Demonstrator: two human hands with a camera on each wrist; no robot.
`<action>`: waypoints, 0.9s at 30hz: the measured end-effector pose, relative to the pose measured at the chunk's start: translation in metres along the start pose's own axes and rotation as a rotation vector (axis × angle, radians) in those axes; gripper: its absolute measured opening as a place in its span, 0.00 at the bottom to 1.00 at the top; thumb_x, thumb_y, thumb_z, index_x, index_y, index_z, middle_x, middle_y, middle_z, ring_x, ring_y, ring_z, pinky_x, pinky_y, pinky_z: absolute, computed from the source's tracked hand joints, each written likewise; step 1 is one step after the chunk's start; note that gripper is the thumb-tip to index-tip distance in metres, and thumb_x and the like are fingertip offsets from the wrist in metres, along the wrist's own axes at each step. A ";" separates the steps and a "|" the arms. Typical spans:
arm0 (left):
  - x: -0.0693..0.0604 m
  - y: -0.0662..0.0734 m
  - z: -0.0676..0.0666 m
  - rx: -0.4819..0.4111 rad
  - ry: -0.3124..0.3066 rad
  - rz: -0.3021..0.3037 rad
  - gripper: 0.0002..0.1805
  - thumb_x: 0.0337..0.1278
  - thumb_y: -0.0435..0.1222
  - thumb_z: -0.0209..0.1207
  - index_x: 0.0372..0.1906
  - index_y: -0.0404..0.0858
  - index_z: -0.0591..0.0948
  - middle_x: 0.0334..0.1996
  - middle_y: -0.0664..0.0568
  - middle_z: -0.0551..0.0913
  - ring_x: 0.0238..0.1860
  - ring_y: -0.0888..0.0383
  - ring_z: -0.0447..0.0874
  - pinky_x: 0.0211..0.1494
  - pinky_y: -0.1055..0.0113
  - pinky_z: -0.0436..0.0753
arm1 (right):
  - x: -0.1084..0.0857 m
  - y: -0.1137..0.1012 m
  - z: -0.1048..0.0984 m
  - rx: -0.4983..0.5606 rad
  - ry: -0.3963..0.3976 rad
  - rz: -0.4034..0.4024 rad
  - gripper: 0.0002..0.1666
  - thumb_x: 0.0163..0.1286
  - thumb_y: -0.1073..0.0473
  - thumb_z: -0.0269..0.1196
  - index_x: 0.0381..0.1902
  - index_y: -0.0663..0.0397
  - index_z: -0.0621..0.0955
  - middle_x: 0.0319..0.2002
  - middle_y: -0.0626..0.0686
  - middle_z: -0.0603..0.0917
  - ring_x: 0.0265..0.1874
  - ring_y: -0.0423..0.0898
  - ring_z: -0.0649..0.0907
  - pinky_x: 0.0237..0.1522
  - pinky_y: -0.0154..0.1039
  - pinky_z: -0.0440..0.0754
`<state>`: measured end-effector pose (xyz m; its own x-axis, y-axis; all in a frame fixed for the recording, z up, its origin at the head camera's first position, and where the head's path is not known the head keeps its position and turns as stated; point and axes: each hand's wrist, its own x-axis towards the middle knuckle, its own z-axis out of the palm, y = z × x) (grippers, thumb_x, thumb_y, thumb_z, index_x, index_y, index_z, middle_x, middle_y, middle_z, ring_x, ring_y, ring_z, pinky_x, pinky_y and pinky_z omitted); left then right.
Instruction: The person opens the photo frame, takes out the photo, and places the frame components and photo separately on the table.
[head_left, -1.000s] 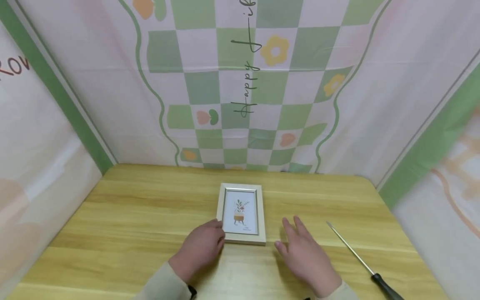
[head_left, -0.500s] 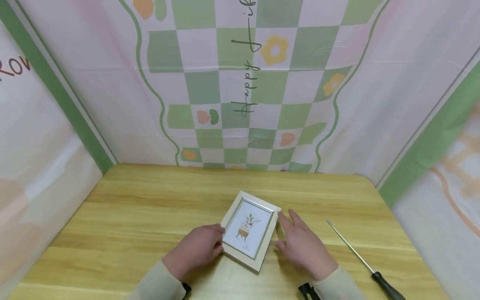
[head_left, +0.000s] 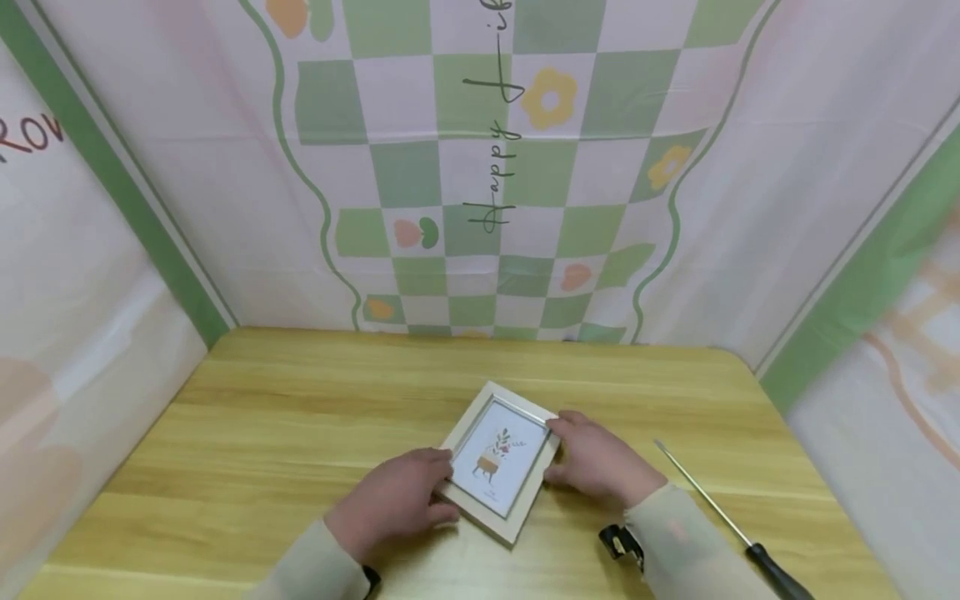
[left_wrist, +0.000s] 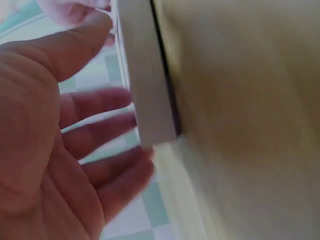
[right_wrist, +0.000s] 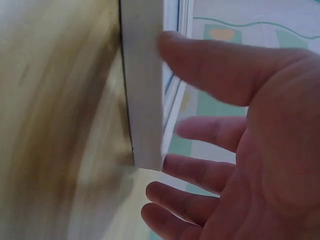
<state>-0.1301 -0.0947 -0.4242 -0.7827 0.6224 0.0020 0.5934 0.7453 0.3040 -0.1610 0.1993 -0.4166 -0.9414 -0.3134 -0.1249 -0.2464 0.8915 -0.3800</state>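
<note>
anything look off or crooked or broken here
The picture frame is askew: its sides run at an angle to the far edge of the table, with the left hand and right hand at either side. I see no spill or breakage; the screwdriver also lies slanted, but that hardly looks odd.

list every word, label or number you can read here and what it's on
"Happy", sideways on the checkered curtain; the script word after it is cut off.
"RO" plus an incomplete letter, on the left side curtain.
Framed plant picture: tiny lettering, unreadable.
</note>
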 end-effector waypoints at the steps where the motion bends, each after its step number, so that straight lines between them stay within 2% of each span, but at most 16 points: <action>1: -0.001 0.002 0.001 0.012 -0.005 -0.005 0.30 0.54 0.57 0.67 0.50 0.37 0.83 0.62 0.42 0.77 0.62 0.45 0.75 0.63 0.52 0.73 | 0.000 0.001 0.001 -0.009 -0.001 -0.003 0.44 0.55 0.51 0.74 0.66 0.65 0.74 0.68 0.70 0.66 0.65 0.68 0.69 0.63 0.63 0.66; 2: -0.002 0.005 0.002 0.030 -0.011 -0.008 0.34 0.53 0.59 0.66 0.55 0.37 0.82 0.63 0.41 0.76 0.63 0.43 0.74 0.63 0.50 0.72 | 0.000 0.001 0.002 -0.017 -0.003 -0.006 0.41 0.56 0.50 0.74 0.64 0.65 0.76 0.68 0.71 0.66 0.64 0.68 0.69 0.63 0.62 0.66; 5: -0.005 0.014 0.003 0.085 -0.035 -0.034 0.42 0.52 0.66 0.62 0.62 0.38 0.79 0.66 0.37 0.72 0.66 0.37 0.68 0.64 0.43 0.69 | -0.002 0.002 0.003 -0.035 0.003 -0.011 0.37 0.56 0.49 0.74 0.60 0.61 0.79 0.64 0.68 0.71 0.61 0.64 0.73 0.61 0.59 0.70; 9: -0.008 0.028 0.005 0.138 -0.079 -0.093 0.49 0.49 0.72 0.56 0.63 0.36 0.78 0.70 0.33 0.65 0.69 0.33 0.61 0.65 0.39 0.66 | -0.006 0.001 0.001 -0.050 -0.003 -0.020 0.31 0.51 0.52 0.76 0.53 0.57 0.83 0.52 0.58 0.78 0.49 0.54 0.79 0.55 0.53 0.76; 12: -0.010 0.039 0.007 0.174 -0.096 -0.104 0.52 0.49 0.73 0.55 0.64 0.33 0.77 0.71 0.33 0.63 0.70 0.33 0.60 0.65 0.38 0.66 | -0.010 -0.001 -0.002 -0.080 -0.005 -0.073 0.27 0.47 0.56 0.76 0.48 0.54 0.85 0.53 0.60 0.79 0.50 0.55 0.79 0.55 0.54 0.76; 14: -0.009 0.045 0.009 0.205 -0.088 -0.072 0.48 0.50 0.71 0.57 0.61 0.35 0.79 0.68 0.36 0.69 0.68 0.35 0.65 0.63 0.38 0.67 | -0.012 -0.002 -0.003 -0.110 0.002 -0.127 0.25 0.46 0.60 0.74 0.47 0.53 0.86 0.58 0.63 0.77 0.56 0.59 0.78 0.59 0.56 0.73; 17: -0.005 0.051 0.014 0.265 -0.060 -0.003 0.37 0.50 0.68 0.60 0.48 0.40 0.83 0.49 0.47 0.81 0.54 0.46 0.78 0.56 0.46 0.74 | -0.012 -0.002 -0.003 -0.162 0.021 -0.227 0.23 0.46 0.64 0.72 0.45 0.52 0.87 0.60 0.63 0.77 0.59 0.62 0.76 0.59 0.58 0.72; 20: -0.001 0.053 0.020 0.307 -0.025 0.034 0.30 0.47 0.68 0.62 0.33 0.45 0.82 0.31 0.55 0.76 0.38 0.55 0.75 0.46 0.54 0.75 | -0.010 0.000 0.000 -0.199 0.036 -0.304 0.22 0.48 0.66 0.70 0.44 0.51 0.87 0.50 0.56 0.80 0.50 0.57 0.79 0.54 0.55 0.77; 23: 0.002 0.054 0.023 0.324 -0.014 0.027 0.29 0.43 0.68 0.64 0.29 0.46 0.81 0.27 0.56 0.73 0.33 0.56 0.71 0.39 0.57 0.73 | -0.009 0.002 0.002 -0.226 0.053 -0.342 0.20 0.48 0.66 0.70 0.42 0.49 0.87 0.40 0.48 0.78 0.42 0.51 0.79 0.48 0.51 0.79; 27: 0.004 0.054 0.024 0.335 -0.020 0.015 0.27 0.43 0.65 0.66 0.32 0.46 0.83 0.30 0.54 0.75 0.34 0.54 0.73 0.38 0.55 0.74 | -0.009 0.004 0.003 -0.242 0.061 -0.341 0.18 0.46 0.66 0.71 0.38 0.47 0.88 0.35 0.44 0.74 0.38 0.48 0.77 0.43 0.48 0.78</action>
<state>-0.0968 -0.0460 -0.4308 -0.7716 0.6359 -0.0154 0.6361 0.7712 -0.0260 -0.1528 0.2045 -0.4195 -0.8069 -0.5901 0.0284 -0.5861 0.7936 -0.1631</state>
